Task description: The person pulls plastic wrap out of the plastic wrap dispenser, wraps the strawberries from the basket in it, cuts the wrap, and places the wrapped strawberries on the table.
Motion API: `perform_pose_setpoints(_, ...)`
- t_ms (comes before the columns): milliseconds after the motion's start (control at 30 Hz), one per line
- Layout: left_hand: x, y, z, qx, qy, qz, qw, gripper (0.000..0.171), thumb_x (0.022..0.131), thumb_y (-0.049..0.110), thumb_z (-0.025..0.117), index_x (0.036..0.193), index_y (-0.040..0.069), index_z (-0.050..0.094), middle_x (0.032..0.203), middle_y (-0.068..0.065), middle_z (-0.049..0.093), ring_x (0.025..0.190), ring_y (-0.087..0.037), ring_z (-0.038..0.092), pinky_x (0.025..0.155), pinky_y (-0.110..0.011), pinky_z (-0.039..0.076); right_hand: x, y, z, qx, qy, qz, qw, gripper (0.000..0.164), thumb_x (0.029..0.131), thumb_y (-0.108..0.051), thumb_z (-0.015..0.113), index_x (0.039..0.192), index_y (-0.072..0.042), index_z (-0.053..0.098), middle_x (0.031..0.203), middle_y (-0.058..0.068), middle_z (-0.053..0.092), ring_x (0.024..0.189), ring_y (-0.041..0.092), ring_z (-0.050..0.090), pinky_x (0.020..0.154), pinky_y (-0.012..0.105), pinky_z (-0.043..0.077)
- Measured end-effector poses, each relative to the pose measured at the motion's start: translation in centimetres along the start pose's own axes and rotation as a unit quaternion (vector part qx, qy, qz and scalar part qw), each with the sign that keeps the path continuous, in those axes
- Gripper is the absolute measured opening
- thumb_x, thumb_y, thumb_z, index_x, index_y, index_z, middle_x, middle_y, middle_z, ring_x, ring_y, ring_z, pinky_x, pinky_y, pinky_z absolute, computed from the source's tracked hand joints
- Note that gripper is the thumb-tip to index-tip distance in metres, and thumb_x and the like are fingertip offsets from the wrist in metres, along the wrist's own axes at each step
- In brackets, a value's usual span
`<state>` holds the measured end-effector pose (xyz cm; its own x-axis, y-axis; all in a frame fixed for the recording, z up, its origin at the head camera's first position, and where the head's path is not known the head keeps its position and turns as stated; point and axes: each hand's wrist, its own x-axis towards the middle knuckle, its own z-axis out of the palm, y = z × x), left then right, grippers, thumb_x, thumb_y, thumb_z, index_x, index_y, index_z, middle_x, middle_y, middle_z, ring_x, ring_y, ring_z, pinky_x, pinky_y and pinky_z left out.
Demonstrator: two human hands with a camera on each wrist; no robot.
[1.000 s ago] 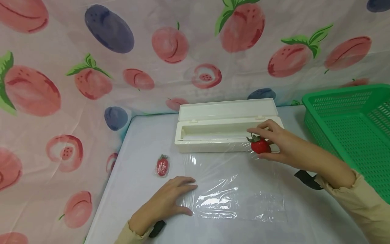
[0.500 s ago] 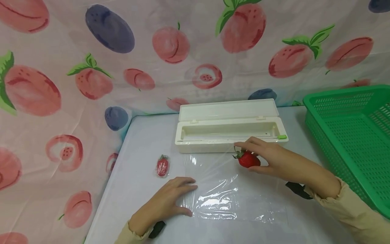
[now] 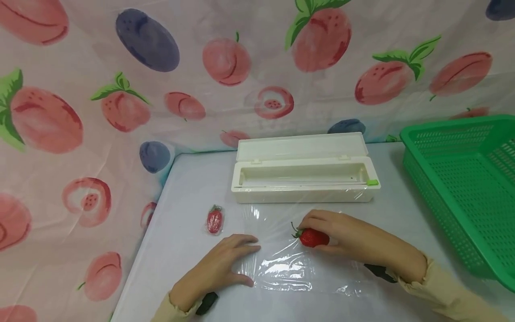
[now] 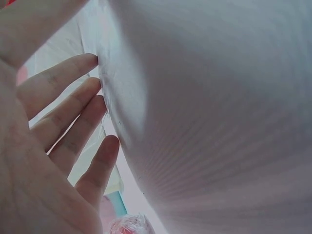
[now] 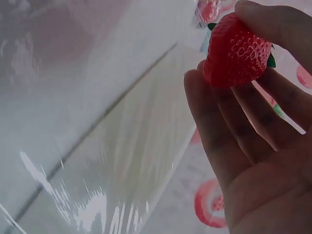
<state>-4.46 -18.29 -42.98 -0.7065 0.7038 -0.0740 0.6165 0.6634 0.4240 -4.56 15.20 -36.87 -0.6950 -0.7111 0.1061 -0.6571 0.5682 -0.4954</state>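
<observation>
My right hand (image 3: 335, 232) pinches a red strawberry (image 3: 314, 237) with green leaves between thumb and fingers, over a sheet of clear plastic wrap (image 3: 281, 268). The right wrist view shows the same strawberry (image 5: 238, 51) up close, thumb on one side and fingertips on the other. The wrap lies on the white table and runs back to a long white wrap box (image 3: 306, 195), whose lid stands open. My left hand (image 3: 217, 264) rests at the wrap's left edge, fingers extended and spread. In the left wrist view its fingertips (image 4: 106, 144) touch the surface.
A second strawberry (image 3: 215, 220), wrapped in plastic, lies on the table (image 3: 181, 188) left of the box. At the right stands a green slotted basket (image 3: 438, 197). A small green slider (image 3: 372, 182) sits at the box's right end. Behind hangs a fruit-print cloth (image 3: 241, 103).
My right hand has carried the strawberry from in front of the box toward me and left, over the middle of the wrap. The left hand has stayed in place.
</observation>
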Motion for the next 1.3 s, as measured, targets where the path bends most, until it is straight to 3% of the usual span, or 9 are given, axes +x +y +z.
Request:
perform_pose_setpoints(400, 0.0, 0.0, -0.1, -0.012, -0.011, -0.009, 0.9998, 0.072, 0.072, 0.046, 0.085, 0.136, 0.02, 0.062, 0.145, 0.006, 0.051, 0.134, -0.018, 0.046, 0.112, -0.043, 0.04, 0.6, -0.6, 3.0, -0.004, -0.055, 0.001, 0.998, 0.041, 0.084, -0.018, 0.081, 0.121, -0.016, 0.065, 0.117, -0.003, 0.063, 0.104, 0.013, 0.06, 0.085, 0.029, 0.058)
perform_pose_setpoints(667, 0.0, 0.0, -0.1, -0.011, -0.009, -0.006, 0.9999, 0.072, 0.072, 0.045, 0.086, 0.135, 0.02, 0.062, 0.145, 0.005, 0.051, 0.135, -0.017, 0.045, 0.112, -0.042, 0.039, 0.5, -0.6, 4.5, -0.019, -0.054, -0.018, 0.998, 0.039, 0.085, -0.021, 0.079, 0.12, -0.018, 0.064, 0.115, -0.004, 0.063, 0.101, 0.011, 0.061, 0.084, 0.028, 0.058)
perform_pose_setpoints(1100, 0.1, -0.1, -0.1, -0.002, -0.001, 0.01, 1.0, 0.073, 0.071, 0.046, 0.086, 0.135, 0.018, 0.063, 0.143, 0.003, 0.052, 0.134, -0.018, 0.046, 0.112, -0.041, 0.04, 0.4, -0.7, 5.6, -0.023, -0.095, 0.013, 0.995, 0.046, 0.085, -0.026, 0.08, 0.127, -0.02, 0.062, 0.121, -0.006, 0.061, 0.107, 0.011, 0.06, 0.087, 0.031, 0.058)
perform_pose_setpoints(1300, 0.0, 0.0, -0.2, -0.005, -0.01, -0.001, 0.9999, 0.073, 0.072, 0.046, 0.085, 0.136, 0.019, 0.062, 0.145, 0.004, 0.051, 0.135, -0.018, 0.045, 0.113, -0.042, 0.039, -0.3, -0.5, 5.2, 0.0, -0.093, 0.026, 0.995, 0.056, 0.085, -0.027, 0.08, 0.135, -0.018, 0.056, 0.131, -0.004, 0.056, 0.112, 0.014, 0.06, 0.088, 0.033, 0.058)
